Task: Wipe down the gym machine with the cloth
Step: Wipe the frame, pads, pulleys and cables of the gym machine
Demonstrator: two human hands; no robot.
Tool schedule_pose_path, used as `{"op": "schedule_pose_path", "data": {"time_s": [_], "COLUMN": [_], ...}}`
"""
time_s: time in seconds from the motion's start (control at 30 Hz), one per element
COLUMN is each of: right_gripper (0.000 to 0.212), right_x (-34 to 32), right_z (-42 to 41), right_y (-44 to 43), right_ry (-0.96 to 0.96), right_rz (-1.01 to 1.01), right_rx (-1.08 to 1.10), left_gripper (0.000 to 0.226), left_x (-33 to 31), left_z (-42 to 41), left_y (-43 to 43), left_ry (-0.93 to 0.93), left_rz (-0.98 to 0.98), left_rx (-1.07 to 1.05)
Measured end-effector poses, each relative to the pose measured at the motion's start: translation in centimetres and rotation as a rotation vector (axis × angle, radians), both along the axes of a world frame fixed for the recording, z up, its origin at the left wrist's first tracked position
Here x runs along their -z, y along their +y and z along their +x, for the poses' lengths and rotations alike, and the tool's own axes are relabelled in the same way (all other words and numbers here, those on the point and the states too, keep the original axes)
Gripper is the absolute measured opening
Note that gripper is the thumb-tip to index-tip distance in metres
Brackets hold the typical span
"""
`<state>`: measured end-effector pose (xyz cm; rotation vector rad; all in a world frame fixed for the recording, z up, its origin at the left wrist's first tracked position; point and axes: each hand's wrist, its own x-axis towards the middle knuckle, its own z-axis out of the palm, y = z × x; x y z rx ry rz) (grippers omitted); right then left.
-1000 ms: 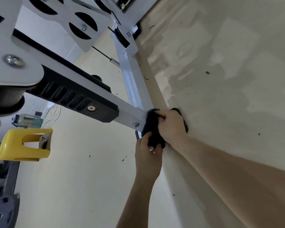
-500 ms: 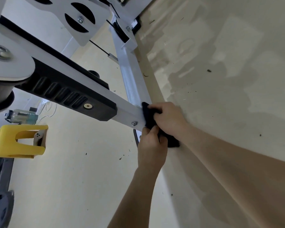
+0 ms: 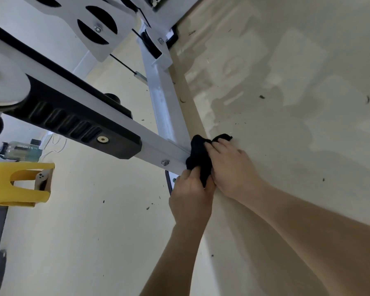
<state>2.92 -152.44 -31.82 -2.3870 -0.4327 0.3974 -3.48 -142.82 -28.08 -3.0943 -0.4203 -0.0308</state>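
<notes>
Down near the pale floor [image 3: 94, 221], we see two bare hands working a black cloth [image 3: 199, 159] against the white steel frame of a gym machine [image 3: 165, 107]. The cloth is bunched at the spot where a sloping white beam [image 3: 156, 147] meets a second white bar, just past a bolt [image 3: 165, 162] and beyond the end of a ribbed black plastic cover [image 3: 83, 124]. The right hand [image 3: 233, 167] lies over the upper part of the cloth, its fingers [image 3: 213, 145] bent down across the fabric and pressing it onto the joint. The left hand [image 3: 190, 195] sits just below, touching the right, with its fingers curled round the cloth's lower tail. We judge the cloth to be light, soft and limp, so it will fold into the corner but also slip or bunch unless held in a wad; taking it with a full palm over the bundle, as the right hand does, looks like the surest hold, while the other hand keeps the loose end gathered. The frame itself looks rigid and heavy, and should not shift under rubbing. Off to the left stand a yellow plastic holder [image 3: 15, 182] and a clear water bottle [image 3: 17, 148], well apart from the hands. Dark specks of debris dot the floor.
</notes>
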Motion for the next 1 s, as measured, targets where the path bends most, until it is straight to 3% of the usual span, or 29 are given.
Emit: {"op": "schedule_pose_path", "data": {"time_s": [0.1, 0.17, 0.23, 0.33, 0.37, 0.43, 0.5, 0.73, 0.83, 0.9, 1.0], "right_gripper": [0.053, 0.030, 0.013, 0.013, 0.015, 0.054, 0.071, 0.038, 0.050, 0.065, 0.062], "right_x": [0.9, 0.9, -0.2, -0.2, 0.1, 0.6, 0.7, 0.6, 0.4, 0.9, 1.3], "right_z": [-1.4, -0.8, 0.2, 1.2, 1.4, 1.8, 1.9, 0.9, -0.4, -0.3, 0.3], "right_y": [-0.4, -0.5, -1.0, -2.4, -2.8, -3.0, -2.4, -1.8, -1.2, -0.8, -0.8], "right_ry": [-0.004, -0.042, -0.029, -0.064, -0.084, -0.026, 0.072, 0.027, -0.062, -0.061, 0.015], "right_rz": [-0.185, -0.109, -0.067, -0.020, 0.039, 0.201, 0.229, 0.056, 0.113, 0.132, 0.040], "right_rx": [-0.153, -0.041, 0.060, 0.120, 0.121, 0.057, -0.087, -0.197, -0.133, -0.082, -0.133], "left_gripper": [0.024, 0.019, 0.031, 0.055, 0.056, 0.058, 0.056, 0.024, 0.021, 0.031, 0.044], "left_x": [0.9, 1.6, 1.9, 3.0, 3.4, 4.6, 5.1, 2.6, 1.5, 2.4, 4.2], "left_z": [0.3, 0.8, 1.6, 3.7, 4.6, 6.2, 6.4, -2.1, -1.5, 0.9, 2.1], "left_y": [-0.8, -1.2, -1.8, -1.9, -2.0, -1.7, -1.0, -0.9, 0.2, -0.1, -1.4], "left_ry": [0.080, 0.066, 0.083, 0.115, 0.169, 0.253, 0.329, 0.165, 0.065, 0.026, 0.137], "left_rz": [-0.011, -0.044, -0.006, 0.250, 0.350, 0.422, 0.381, -0.115, -0.166, -0.161, -0.028], "left_rx": [0.099, 0.204, 0.190, 0.216, 0.300, 0.377, 0.339, 0.254, 0.256, 0.303, 0.348]}}
